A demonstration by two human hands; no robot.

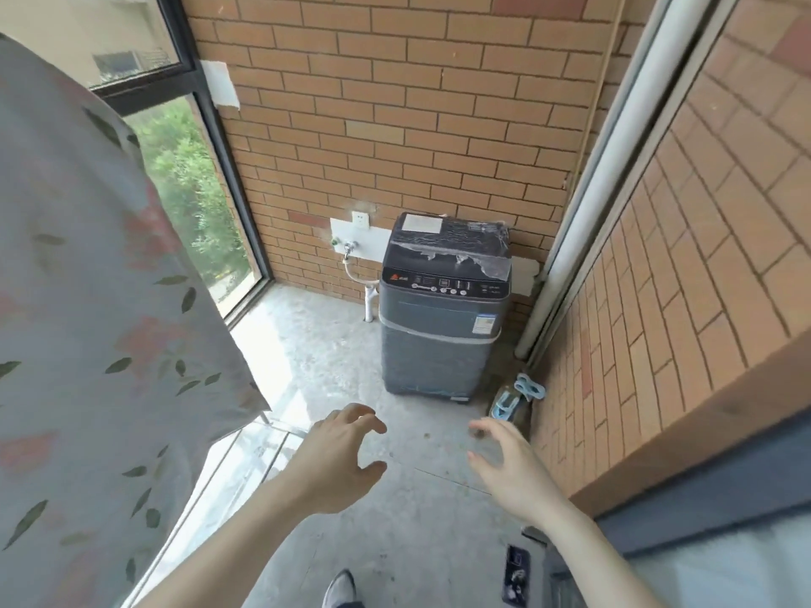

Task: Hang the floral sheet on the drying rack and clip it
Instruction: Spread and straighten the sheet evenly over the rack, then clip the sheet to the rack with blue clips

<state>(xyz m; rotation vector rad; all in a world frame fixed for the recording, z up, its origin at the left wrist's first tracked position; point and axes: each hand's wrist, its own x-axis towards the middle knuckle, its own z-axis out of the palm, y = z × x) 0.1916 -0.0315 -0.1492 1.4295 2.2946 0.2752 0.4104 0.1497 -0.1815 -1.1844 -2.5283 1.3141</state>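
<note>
Head view, left to right: the floral sheet (87, 300) hangs draped down the left side, grey with red flowers and green leaves, its lower edge above the concrete floor (417, 498) and in front of the dark-framed window (210, 204); whatever it hangs from is hidden beneath the cloth; the left hand (340, 462) reaches forward over the floor, fingers loosely spread and curved, gripping nothing, apart from the sheet; behind it a grey top-loading washing machine (443, 326) stands against the brick wall (417, 103), a tap (349, 247) just to its left; the right hand (511, 469) likewise hangs released with fingers relaxed, grasping nothing; pale blue clips (529, 388) lie on the floor by the right-hand wall.
</note>
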